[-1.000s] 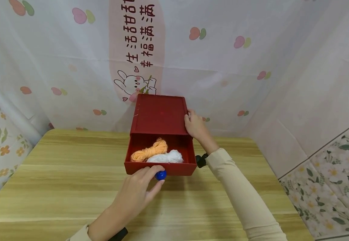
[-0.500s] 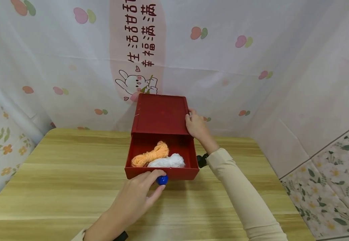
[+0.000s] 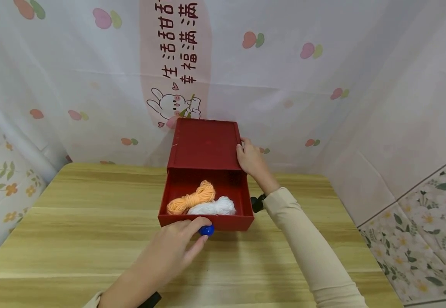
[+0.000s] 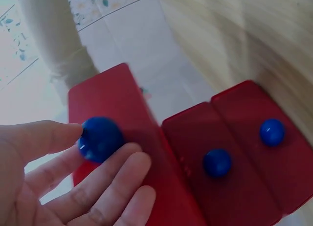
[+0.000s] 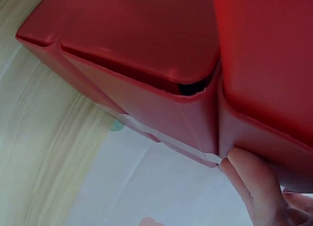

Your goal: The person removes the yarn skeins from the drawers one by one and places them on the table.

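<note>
Left hand [image 3: 167, 249] pinching blue knob [image 3: 207, 230], red drawer [image 3: 233, 223] open, yarn [image 3: 191, 200] inside

The beige sleeves [image 3: 309, 248] end in plain cuffs [image 3: 278, 200], and each wrist [image 3: 272, 187] bears a black device [image 3: 257, 204], probably a camera.

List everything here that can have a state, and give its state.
Red cabinet, standing upright
Top drawer, pulled open
Middle drawer, shut or nearly so
Bottom drawer, shut or nearly so
Top blue knob, pinched
Middle blue knob, untouched
Bottom blue knob, untouched
Orange yarn hank, bundled, in top drawer
White yarn hank, bundled, in top drawer
Left hand, pinches top blue knob
Right hand, rests against cabinet's side
</note>
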Tool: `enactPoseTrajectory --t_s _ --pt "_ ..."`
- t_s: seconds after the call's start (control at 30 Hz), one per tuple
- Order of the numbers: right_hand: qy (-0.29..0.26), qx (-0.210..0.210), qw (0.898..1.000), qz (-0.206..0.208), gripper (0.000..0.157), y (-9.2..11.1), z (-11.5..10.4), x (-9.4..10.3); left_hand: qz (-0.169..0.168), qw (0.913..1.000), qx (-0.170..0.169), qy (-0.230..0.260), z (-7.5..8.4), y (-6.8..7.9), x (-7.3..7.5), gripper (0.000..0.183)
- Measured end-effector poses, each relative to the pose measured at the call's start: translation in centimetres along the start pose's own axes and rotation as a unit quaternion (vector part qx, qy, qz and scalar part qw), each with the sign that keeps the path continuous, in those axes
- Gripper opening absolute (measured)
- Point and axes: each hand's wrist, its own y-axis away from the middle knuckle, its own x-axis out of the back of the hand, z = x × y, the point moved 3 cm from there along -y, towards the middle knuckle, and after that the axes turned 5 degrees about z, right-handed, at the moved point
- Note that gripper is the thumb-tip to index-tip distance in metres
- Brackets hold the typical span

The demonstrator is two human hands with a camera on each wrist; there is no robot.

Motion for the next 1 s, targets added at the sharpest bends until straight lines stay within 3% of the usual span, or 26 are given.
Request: enactPoseTrajectory --t_s 0.2,0.3,0.43,0.5,0.73,1.0 --pt "0.000 0.000 1.000 0.001 0.051 -0.2 -0.2 0.0 -0.004 0.9993 0.021 0.032 0.0 -0.7 1.7 0.018" --pt "-0.002 0.003 1.000 0.005 0.051 -0.2 -0.2 0.1 0.010 0.9980 0.031 0.055 -0.1 -1.5 2.9 0.017" --pt "-0.010 0.006 1.000 0.003 0.051 -0.2 -0.1 0.2 0.028 0.9984 0.038 0.031 -0.6 -3.1 4.2 0.019" --pt "-0.012 0.007 1.000 0.002 0.050 -0.1 -0.1 0.1 0.020 0.9990 0.037 0.012 -1.0 -3.9 4.5 0.020" --pt "-0.015 0.013 1.000 0.010 0.051 -0.1 -0.2 0.1 -0.064 0.9956 0.067 -0.013 -2.9 -6.0 4.1 0.025" --pt "-0.013 0.006 1.000 0.004 0.051 -0.1 -0.2 0.1 -0.163 0.9821 0.090 -0.029 -4.0 -7.2 1.9 0.030"
